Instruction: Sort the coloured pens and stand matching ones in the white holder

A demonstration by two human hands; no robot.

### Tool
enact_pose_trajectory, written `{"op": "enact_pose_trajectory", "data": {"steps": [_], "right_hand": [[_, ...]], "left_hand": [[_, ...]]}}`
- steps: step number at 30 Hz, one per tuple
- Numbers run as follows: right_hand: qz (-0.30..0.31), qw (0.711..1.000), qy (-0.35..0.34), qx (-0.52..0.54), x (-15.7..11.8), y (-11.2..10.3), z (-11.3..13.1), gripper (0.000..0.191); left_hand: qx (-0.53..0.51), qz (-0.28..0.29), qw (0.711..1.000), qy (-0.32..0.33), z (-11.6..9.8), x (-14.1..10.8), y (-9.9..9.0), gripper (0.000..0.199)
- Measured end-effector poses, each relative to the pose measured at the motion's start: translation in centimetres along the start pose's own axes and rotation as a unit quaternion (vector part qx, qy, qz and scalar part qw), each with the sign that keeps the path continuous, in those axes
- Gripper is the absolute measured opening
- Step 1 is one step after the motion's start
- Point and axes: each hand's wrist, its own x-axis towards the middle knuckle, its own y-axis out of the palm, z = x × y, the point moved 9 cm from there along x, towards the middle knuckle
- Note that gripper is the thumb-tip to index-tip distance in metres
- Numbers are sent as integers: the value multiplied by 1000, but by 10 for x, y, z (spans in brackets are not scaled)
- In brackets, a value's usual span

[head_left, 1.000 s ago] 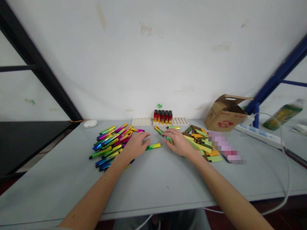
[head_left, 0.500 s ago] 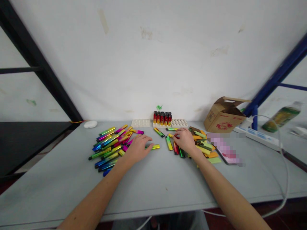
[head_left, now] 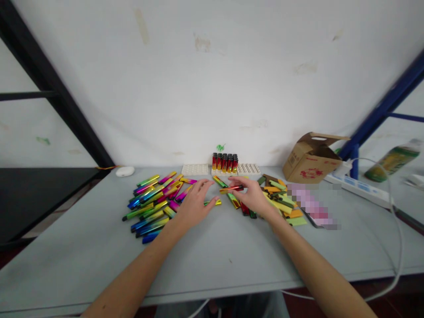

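Observation:
My right hand (head_left: 254, 195) pinches a shiny red-and-gold tube (head_left: 227, 190) with a black end, lifted and lying roughly level between thumb and fingers. Facing it, my left hand (head_left: 194, 202) has its fingers apart and holds nothing. A yellow tube (head_left: 217, 202) lies by my left thumb, partly covered. To the left spreads a pile of metallic rainbow-coloured tubes (head_left: 150, 208). Under and beside my right hand lie green-yellow and dark red tubes (head_left: 244, 208), partly hidden. Behind the hands, several red-and-gold tubes (head_left: 225, 163) with black tops stand upright in a white holed tray (head_left: 217, 173).
Two more white trays, one left (head_left: 194, 169) and one right (head_left: 249, 169), flank the filled one by the wall. Yellow and orange pieces (head_left: 281, 205), a phone-like pink item (head_left: 309, 203), a cardboard box (head_left: 311, 163), a power strip (head_left: 361, 190) and a bottle (head_left: 392, 161) are on the right.
My right hand has picked up the red-and-gold tube from the right-hand group and moved slightly left. My left hand has shifted a little right and its fingers have risen.

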Motion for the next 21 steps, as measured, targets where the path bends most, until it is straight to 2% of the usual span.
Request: {"op": "enact_pose_trajectory", "data": {"steps": [4,10,12,15,18,21], "right_hand": [[3,991,36,128,-3,13,-2,57],[-28,953,122,276,-6,31,-11,57],[-48,938,157,306,-9,38,-16,49],[-86,924,199,315,-15,47,-25,37],[-92,914,229,321,-21,56,-27,41],[-91,916,211,328,-21,56,-21,45]], "left_hand": [[-26,5,999,38,-8,1,1,27],[-74,38,994,67,-18,2,6,18],[-86,21,994,63,-20,2,4,16],[-75,-34,996,44,-19,0,-1,14],[-39,-77,996,33,-21,-3,-4,12],[-23,-95,995,33,-26,-4,-6,11]]}}
